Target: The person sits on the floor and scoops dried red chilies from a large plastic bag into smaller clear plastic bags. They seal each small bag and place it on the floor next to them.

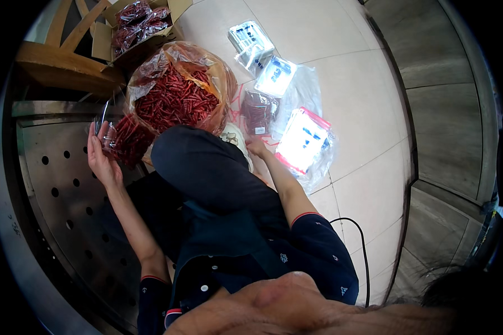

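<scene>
My left hand (104,161) holds a clear plastic bag of dried red chillies (130,141) by its side, with the bag's unfilled clear end standing up above the fingers. Right beside it is a large translucent orange plastic sack (228,90), its mouth spread wide over loose dried red chillies (172,98). Low by the floor, my right hand (257,148) is between my white shoe (233,136) and a stack of flat printed plastic bags (304,140). Its fingers are partly hidden, so their hold is unclear. Just above it lies a packed, labelled bag of chillies (259,111).
More flat plastic bags (276,76) and a bundle in clear wrap (251,39) lie on the tiled floor (356,125). An open cardboard box (102,39) holds several filled bags. Left are a wooden chair (67,63) and a perforated metal panel (63,167); a black cable (362,243) curves at right.
</scene>
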The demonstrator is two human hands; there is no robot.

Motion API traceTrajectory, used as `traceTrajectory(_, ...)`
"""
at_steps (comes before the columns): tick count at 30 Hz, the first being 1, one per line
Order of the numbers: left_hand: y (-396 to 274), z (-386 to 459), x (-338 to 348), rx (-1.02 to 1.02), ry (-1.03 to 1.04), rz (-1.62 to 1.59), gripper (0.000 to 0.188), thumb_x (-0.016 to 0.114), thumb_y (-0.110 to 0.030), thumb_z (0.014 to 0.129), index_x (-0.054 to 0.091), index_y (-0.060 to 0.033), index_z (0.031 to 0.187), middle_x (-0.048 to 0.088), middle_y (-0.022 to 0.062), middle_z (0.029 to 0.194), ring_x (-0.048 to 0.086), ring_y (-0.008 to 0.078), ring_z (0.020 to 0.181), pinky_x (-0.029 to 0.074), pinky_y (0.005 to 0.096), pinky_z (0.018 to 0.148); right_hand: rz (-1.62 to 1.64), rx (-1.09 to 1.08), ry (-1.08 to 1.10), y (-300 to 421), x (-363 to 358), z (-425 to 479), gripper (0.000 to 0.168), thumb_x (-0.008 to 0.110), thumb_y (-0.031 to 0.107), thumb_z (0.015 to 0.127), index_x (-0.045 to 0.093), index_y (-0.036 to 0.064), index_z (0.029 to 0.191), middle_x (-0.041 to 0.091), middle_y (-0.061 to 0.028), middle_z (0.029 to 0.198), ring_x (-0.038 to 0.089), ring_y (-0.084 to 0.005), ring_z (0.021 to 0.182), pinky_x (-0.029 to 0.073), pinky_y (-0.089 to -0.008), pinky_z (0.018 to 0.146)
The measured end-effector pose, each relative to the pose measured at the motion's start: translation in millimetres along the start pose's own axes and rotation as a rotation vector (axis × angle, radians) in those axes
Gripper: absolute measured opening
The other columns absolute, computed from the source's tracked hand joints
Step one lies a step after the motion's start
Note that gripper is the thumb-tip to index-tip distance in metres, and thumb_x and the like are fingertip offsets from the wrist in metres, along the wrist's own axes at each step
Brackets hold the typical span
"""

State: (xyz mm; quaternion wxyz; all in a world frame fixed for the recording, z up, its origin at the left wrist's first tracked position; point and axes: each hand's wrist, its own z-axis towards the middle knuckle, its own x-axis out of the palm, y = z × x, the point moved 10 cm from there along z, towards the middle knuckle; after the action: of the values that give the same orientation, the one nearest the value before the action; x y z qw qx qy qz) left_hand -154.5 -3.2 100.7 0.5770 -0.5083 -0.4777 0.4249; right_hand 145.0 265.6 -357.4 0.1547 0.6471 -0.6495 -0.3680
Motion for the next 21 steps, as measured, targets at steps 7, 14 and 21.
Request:
traceTrajectory(7, -1, -3, -1, -0.002, -0.008, 0.009, 0.046, 0.040, -0.023, 0.102, 0.036, 0.0039, 0.138, 0.055, 0.0241, 0.124, 0.057, 0.0271, 0.112, 0.050, 0.0375, 0.092, -0.105, -0.040, -0.276, -28, -32, -28, 0.027, 0.053, 0.011, 0.078, 0.067, 0.003, 0.100, 0.067, -0.0155, 0.101, 0.063, -0.0273, 0.096, 0.049, -0.0356, 0.082)
traceTrajectory(14, 1, -4, -1, -0.007, -0.009, 0.008, 0.046, 0.040, -0.024, 0.102, 0.036, 0.0034, 0.138, 0.055, 0.0232, 0.123, 0.058, 0.0265, 0.110, 0.050, 0.0373, 0.092, -0.038, -0.063, -0.399, -26, -56, -58, 0.029, 0.049, 0.012, 0.085, 0.061, 0.005, 0.110, 0.066, -0.0158, 0.099, 0.063, -0.0279, 0.094, 0.048, -0.0370, 0.083)
traceTrajectory(21, -3, -5, 1, 0.002, -0.008, 0.016, 0.045, 0.040, -0.024, 0.102, 0.037, 0.0036, 0.138, 0.056, 0.0231, 0.122, 0.059, 0.0258, 0.109, 0.051, 0.0372, 0.091, -0.123, -0.253, -0.348, 11, -25, -53, 0.024, 0.059, 0.026, 0.085, 0.067, 0.004, 0.087, 0.066, -0.0114, 0.075, 0.064, -0.0240, 0.069, 0.050, -0.0339, 0.067)
